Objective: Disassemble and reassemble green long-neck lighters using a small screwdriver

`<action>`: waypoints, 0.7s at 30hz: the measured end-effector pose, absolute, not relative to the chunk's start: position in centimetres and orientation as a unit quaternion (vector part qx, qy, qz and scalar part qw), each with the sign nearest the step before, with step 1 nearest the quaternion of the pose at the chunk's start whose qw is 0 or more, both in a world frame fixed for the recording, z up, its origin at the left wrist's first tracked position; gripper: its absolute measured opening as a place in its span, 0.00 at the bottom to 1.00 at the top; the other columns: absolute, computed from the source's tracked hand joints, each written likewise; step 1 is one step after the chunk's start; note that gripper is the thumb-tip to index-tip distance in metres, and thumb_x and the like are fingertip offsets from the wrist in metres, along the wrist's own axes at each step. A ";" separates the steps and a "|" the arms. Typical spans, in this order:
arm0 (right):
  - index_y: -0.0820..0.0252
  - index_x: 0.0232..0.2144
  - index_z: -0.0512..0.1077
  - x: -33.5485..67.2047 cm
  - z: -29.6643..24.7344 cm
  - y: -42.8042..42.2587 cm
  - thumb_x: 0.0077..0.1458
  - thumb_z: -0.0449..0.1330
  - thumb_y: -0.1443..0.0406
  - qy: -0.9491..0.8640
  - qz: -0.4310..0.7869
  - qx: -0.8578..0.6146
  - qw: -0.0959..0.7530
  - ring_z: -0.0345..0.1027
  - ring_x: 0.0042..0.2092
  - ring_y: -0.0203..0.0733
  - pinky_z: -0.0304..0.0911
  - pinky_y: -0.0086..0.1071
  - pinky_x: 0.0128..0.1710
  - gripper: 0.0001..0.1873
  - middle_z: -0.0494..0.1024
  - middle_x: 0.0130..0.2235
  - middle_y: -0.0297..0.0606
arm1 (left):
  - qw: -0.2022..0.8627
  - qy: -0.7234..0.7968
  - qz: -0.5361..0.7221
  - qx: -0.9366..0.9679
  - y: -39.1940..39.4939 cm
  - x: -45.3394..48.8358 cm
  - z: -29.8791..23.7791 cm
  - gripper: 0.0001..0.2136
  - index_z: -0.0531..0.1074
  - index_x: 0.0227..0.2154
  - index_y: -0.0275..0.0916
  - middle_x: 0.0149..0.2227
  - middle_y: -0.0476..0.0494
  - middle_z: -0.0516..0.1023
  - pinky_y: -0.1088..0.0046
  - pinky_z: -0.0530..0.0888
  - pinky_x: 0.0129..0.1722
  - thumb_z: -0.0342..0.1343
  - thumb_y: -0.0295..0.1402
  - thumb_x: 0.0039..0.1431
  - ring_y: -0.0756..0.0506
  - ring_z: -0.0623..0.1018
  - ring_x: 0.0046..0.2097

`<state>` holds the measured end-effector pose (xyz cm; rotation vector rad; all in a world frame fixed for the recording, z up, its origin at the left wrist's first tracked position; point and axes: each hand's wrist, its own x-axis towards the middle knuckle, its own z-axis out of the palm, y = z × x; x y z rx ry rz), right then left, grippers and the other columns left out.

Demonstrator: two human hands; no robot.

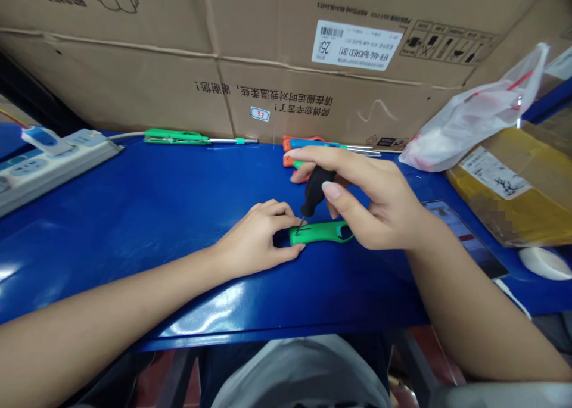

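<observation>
A green plastic handle piece [319, 233] lies flat on the blue table [179, 199], with a dark loop or opening at its right end. My left hand [261, 235] pinches its left end between thumb and fingers. In my right hand [373, 196] is a black-handled screwdriver [316, 189], tilted with its thin shaft pointing down and left. Its tip meets the left part of the green handle piece, close to my left fingertips. Whether the tip sits in a screw is too small to tell.
Cardboard boxes [156, 56] form a wall behind the table. Along it lie a green-handled tool [176, 136] and several coloured handles with metal shafts. A power strip [58, 161] is at left; a phone [465, 235], white mouse [545, 262], yellow-wrapped parcel [522, 187] and plastic bag [478, 113] are at right.
</observation>
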<state>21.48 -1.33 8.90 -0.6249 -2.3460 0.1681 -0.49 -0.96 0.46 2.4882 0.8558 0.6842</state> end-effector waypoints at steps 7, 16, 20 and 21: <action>0.58 0.49 0.75 21.5 8.4 -0.7 0.65 0.62 0.57 -0.876 -0.007 -0.286 0.389 0.80 0.42 0.41 0.75 0.34 0.44 0.15 0.84 0.46 0.38 | 0.222 0.304 0.251 0.892 -0.8 -0.4 0.3 0.12 0.80 0.47 0.41 0.42 0.45 0.78 0.59 0.72 0.51 0.64 0.36 0.61 0.42 0.76 0.45; 0.57 0.47 0.77 21.2 8.5 -1.3 0.60 0.67 0.55 -0.878 0.016 -0.281 0.387 0.80 0.45 0.45 0.75 0.33 0.41 0.16 0.85 0.46 0.37 | 0.205 0.300 0.256 0.896 -0.8 -0.6 0.2 0.12 0.80 0.46 0.41 0.41 0.45 0.79 0.60 0.72 0.47 0.64 0.36 0.61 0.41 0.76 0.44; 0.59 0.56 0.73 21.1 8.0 -1.3 0.66 0.59 0.56 -0.874 -0.001 -0.286 0.392 0.79 0.49 0.47 0.75 0.36 0.46 0.20 0.82 0.52 0.42 | 0.211 0.300 0.253 0.895 -0.8 -0.6 0.2 0.12 0.80 0.47 0.41 0.43 0.44 0.79 0.59 0.72 0.49 0.64 0.37 0.61 0.41 0.77 0.45; 0.59 0.60 0.69 21.1 7.9 -1.3 0.69 0.55 0.59 -0.880 0.028 -0.278 0.385 0.78 0.52 0.46 0.75 0.37 0.48 0.22 0.80 0.56 0.43 | 0.211 0.300 0.251 0.896 -0.8 -0.6 0.2 0.12 0.80 0.47 0.42 0.43 0.44 0.79 0.59 0.72 0.49 0.63 0.37 0.62 0.41 0.77 0.45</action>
